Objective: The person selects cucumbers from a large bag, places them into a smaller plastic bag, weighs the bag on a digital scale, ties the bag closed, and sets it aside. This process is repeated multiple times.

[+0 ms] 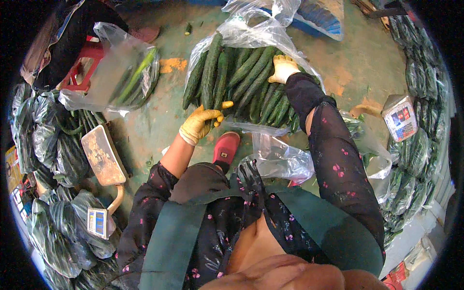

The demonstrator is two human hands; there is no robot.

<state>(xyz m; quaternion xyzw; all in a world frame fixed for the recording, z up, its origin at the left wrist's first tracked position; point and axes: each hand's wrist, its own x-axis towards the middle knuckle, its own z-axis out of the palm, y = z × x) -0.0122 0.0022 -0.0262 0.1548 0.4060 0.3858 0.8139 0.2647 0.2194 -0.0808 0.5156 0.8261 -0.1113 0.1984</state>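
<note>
Many long green cucumbers (253, 72) lie in a large open clear plastic bag (250, 34) on the floor in front of me. My left hand (201, 121), in a yellow-stained glove, is closed around the lower end of a cucumber (212, 76) at the left of the heap; its index finger points out to the right. Over the right side of the heap is my right hand (284, 69), in a pale glove, fingers bent down on the cucumbers. Its fingertips are partly hidden, so whether it grips one cannot be told.
Another clear bag with cucumbers (136, 78) lies at left, beside a red plastic stool (85, 65) and a person in dark clothes. Scales with a metal pan (103, 154) and displays (398, 117) stand on both sides. Bagged cucumbers (54, 232) line both edges. A blue scoop-like container (319, 18) is ahead.
</note>
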